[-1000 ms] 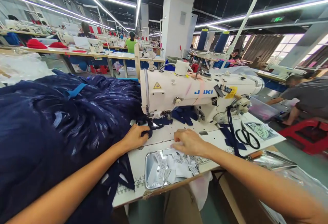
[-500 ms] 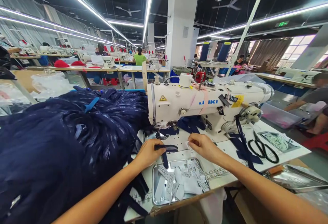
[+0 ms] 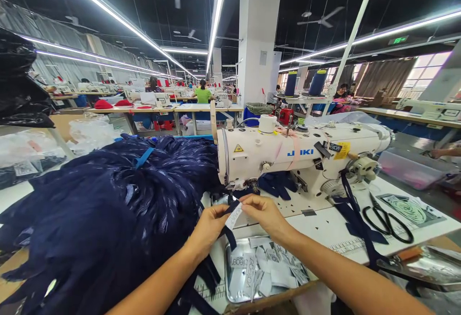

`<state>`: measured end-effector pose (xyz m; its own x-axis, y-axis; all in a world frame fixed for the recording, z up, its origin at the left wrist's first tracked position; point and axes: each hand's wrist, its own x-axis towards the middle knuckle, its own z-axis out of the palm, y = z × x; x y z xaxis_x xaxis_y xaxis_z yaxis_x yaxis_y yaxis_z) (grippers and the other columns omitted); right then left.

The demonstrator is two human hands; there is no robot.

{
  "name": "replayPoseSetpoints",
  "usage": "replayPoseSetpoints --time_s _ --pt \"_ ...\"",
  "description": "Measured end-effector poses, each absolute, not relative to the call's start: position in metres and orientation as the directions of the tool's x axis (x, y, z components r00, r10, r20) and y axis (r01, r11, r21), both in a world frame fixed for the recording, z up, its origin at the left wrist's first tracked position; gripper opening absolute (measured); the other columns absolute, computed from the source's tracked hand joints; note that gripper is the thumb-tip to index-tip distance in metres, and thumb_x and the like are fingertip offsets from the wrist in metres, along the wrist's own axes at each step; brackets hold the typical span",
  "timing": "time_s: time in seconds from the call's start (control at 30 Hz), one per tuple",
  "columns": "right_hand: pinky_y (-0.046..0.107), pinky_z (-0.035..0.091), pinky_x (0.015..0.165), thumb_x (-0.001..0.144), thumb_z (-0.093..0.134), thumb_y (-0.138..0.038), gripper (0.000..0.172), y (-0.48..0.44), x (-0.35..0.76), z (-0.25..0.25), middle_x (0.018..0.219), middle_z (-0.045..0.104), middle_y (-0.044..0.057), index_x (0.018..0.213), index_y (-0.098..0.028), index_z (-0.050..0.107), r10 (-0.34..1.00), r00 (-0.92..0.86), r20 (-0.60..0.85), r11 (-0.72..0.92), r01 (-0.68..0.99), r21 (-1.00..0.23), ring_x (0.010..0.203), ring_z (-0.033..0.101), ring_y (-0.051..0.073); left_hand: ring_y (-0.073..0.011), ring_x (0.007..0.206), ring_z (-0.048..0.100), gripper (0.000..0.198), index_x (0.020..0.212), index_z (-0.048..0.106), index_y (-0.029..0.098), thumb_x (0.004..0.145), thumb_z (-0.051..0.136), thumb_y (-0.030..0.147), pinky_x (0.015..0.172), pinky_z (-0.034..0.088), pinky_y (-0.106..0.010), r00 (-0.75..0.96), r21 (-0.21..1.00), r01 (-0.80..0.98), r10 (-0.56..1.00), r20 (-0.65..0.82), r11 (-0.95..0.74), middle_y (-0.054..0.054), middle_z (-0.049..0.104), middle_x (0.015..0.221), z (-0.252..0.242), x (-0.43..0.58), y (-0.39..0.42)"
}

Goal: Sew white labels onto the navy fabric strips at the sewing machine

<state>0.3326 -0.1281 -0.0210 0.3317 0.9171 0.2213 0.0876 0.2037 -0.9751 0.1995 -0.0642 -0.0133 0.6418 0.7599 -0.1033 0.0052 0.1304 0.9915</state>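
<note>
Just in front of the sewing machine's needle area, my left hand (image 3: pixel 211 221) pinches a navy fabric strip (image 3: pixel 229 237), whose end hangs below the fingers. My right hand (image 3: pixel 264 212) pinches the upper corner of a white printed label (image 3: pixel 234 215) and holds it against the strip. The two hands nearly meet there. Below them, a metal tray (image 3: pixel 228 284) holds many loose white labels (image 3: pixel 266 267). The white sewing machine (image 3: pixel 273 149) stands directly behind my hands; its needle is hard to make out.
A large heap of navy fabric (image 3: pixel 108 219) covers the left side. Black scissors (image 3: pixel 387 219) lie at the right beside a patterned pad (image 3: pixel 412 208). More navy strips (image 3: pixel 360 216) hang over the table's right part. Thread cones (image 3: pixel 317 83) stand behind the machine.
My right hand has moved left with the label, bringing it onto the strip in my left hand. The camera view has shifted, so the scene sits slightly lower and farther right.
</note>
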Motion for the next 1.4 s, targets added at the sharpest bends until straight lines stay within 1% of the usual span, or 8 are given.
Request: replayPoseSetpoints --time_s 0.13,0.4,0.9,1.03,1.13,1.2,1.3,1.4 --pt "0.027 0.040 0.062 0.064 0.057 -0.035 0.019 -0.118 0.328 -0.026 0.058 0.053 -0.001 0.057 -0.017 0.054 0.895 0.390 0.217 0.167 0.158 -0.973 0.059 0.050 0.013 -0.0107 0.057 0.050 0.027 0.062 0.065 0.014 0.053 0.071 0.038 0.060 0.039 -0.022 0.683 0.976 -0.039 0.718 -0.131 0.215 0.001 0.060 0.058 -0.011 0.196 -0.065" --pt "0.028 0.040 0.068 0.065 0.052 -0.030 0.015 -0.117 0.321 -0.028 0.062 0.055 0.000 0.056 -0.018 0.051 0.847 0.426 0.318 0.204 0.291 -0.935 0.065 0.051 0.014 -0.0112 0.054 0.051 0.032 0.066 0.067 0.013 0.048 0.075 0.037 0.052 0.038 -0.022 0.590 0.974 -0.028 0.790 -0.166 0.225 -0.001 0.062 0.061 -0.022 0.200 -0.062" --pt "0.026 0.040 0.075 0.065 0.059 -0.022 0.008 -0.118 0.332 -0.038 0.070 0.057 -0.001 0.060 -0.017 0.055 0.916 0.337 0.217 0.171 0.162 -0.972 0.071 0.053 0.013 -0.0089 0.048 0.046 0.029 0.059 0.064 0.015 0.044 0.073 0.038 0.049 0.034 -0.021 0.645 0.979 0.087 0.738 -0.197 0.186 0.003 0.056 0.052 -0.019 0.202 -0.061" --pt "0.024 0.041 0.074 0.070 0.058 -0.022 0.005 -0.125 0.343 -0.032 0.073 0.060 -0.001 0.069 -0.016 0.057 0.939 0.258 0.226 0.135 0.329 -0.935 0.074 0.056 0.013 -0.0100 0.050 0.047 0.031 0.060 0.064 0.015 0.046 0.072 0.041 0.051 0.036 -0.021 0.672 0.981 0.167 0.717 -0.186 0.098 0.002 0.056 0.054 -0.015 0.196 -0.055" --pt "0.025 0.042 0.070 0.077 0.054 -0.029 0.014 -0.134 0.373 -0.022 0.082 0.062 0.003 0.080 -0.016 0.058 0.958 0.195 0.210 0.021 0.683 -0.730 0.076 0.057 0.015 -0.0106 0.048 0.045 0.028 0.060 0.063 0.016 0.057 0.065 0.043 0.048 0.035 -0.022 0.698 0.958 0.238 0.714 -0.055 -0.160 0.002 0.053 0.052 -0.008 0.190 -0.046" --pt "0.028 0.042 0.070 0.080 0.050 -0.031 0.018 -0.138 0.397 -0.017 0.090 0.060 0.008 0.086 -0.015 0.056 0.920 0.309 0.239 -0.188 0.887 -0.422 0.079 0.057 0.018 -0.0116 0.049 0.045 0.024 0.060 0.062 0.018 0.065 0.058 0.041 0.048 0.035 -0.023 0.674 0.814 0.239 0.694 0.254 -0.530 0.001 0.053 0.054 -0.005 0.189 -0.041" --pt "0.030 0.042 0.069 0.083 0.046 -0.029 0.020 -0.137 0.423 -0.019 0.094 0.058 0.012 0.092 -0.013 0.052 0.848 0.455 0.271 -0.461 0.886 -0.043 0.087 0.057 0.022 -0.0135 0.055 0.046 0.023 0.063 0.059 0.018 0.079 0.044 0.026 0.056 0.036 -0.026 0.625 0.234 0.270 0.355 0.696 -0.934 -0.002 0.055 0.063 -0.008 0.200 -0.037" --pt "0.028 0.042 0.067 0.083 0.046 -0.021 0.013 -0.132 0.435 -0.029 0.095 0.057 0.013 0.090 -0.013 0.053 0.837 0.490 0.244 -0.516 0.855 0.051 0.087 0.058 0.022 -0.0143 0.054 0.044 0.028 0.061 0.055 0.016 0.082 0.036 0.010 0.055 0.032 -0.028 0.752 -0.218 0.221 0.023 0.659 -0.951 -0.004 0.053 0.061 -0.020 0.215 -0.032"
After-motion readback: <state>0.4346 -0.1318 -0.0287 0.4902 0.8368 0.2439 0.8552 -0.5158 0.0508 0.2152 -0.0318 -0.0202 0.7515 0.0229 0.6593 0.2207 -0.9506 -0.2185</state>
